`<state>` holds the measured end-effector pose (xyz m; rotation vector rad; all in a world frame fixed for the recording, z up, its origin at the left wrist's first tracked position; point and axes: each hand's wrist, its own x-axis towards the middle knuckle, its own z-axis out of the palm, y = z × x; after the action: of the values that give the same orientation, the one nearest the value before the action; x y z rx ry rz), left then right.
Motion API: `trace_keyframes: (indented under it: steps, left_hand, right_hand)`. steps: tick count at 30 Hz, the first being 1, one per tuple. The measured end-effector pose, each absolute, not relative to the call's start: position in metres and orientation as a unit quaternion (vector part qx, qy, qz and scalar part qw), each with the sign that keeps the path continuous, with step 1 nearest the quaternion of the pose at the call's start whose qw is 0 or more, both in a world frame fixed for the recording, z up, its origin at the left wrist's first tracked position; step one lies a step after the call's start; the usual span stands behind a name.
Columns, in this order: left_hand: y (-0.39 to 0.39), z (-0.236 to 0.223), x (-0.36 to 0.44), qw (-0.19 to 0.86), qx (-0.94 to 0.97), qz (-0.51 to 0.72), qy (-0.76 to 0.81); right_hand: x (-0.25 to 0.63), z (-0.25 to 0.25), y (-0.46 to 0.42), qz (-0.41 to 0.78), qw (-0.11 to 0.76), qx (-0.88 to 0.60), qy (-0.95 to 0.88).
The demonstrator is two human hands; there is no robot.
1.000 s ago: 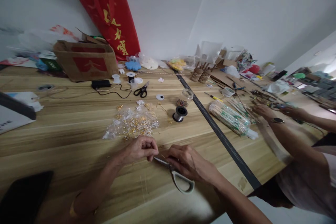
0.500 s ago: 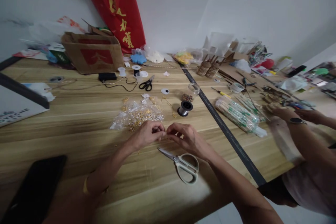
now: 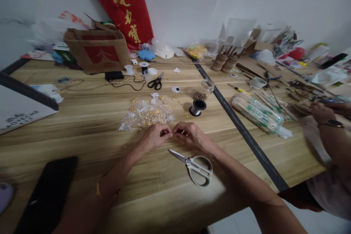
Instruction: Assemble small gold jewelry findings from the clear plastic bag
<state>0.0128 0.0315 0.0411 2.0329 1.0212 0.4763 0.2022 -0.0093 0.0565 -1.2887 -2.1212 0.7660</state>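
Observation:
My left hand [image 3: 156, 137] and my right hand [image 3: 192, 136] meet fingertip to fingertip above the table, both pinched closed. Whatever sits between the fingers is too small to make out. Just below them lie light-handled scissors [image 3: 194, 168], touched by neither hand. Beyond my left hand spreads a pile of gold and silver jewelry findings [image 3: 150, 113] on clear plastic bags. A thin gold chain [image 3: 180, 106] lies to the right of the pile, beside a spool of fine wire [image 3: 197, 107]. Behind the spool, a clear jar [image 3: 207, 86] stands near small mixed beads [image 3: 200, 95].
A black phone [image 3: 48, 193] lies at the lower left, near a white box [image 3: 26, 106]. Black scissors [image 3: 156, 81] and a paper bag [image 3: 97, 51] are farther back. To the right are wrapped sticks [image 3: 257, 113] and a co-worker's hands [image 3: 323, 111]. A dark strip [image 3: 241, 128] crosses the table.
My right hand has left the light-handled scissors, now lying uncovered, and has come up to my left fingertips. The whole view has shifted somewhat; the co-worker's hands keep to the far right.

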Motion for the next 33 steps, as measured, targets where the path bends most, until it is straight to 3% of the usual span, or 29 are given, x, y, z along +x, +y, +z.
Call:
trace_keyframes:
  steps: [16, 24, 33]
  left_hand:
    - [0.030, 0.029, 0.010, 0.289, 0.872, 0.087, 0.385]
    - [0.019, 0.031, 0.013, 0.262, 0.888, 0.064, 0.374]
    - [0.021, 0.023, 0.013, 0.246, 0.887, 0.059, 0.385]
  right_hand:
    - [0.205, 0.016, -0.012, 0.262, 0.253, -0.471, -0.804]
    - [0.208, 0.006, -0.021, 0.288, 0.318, -0.494, -0.757]
    - [0.205, -0.001, -0.023, 0.271, 0.322, -0.478, -0.771]
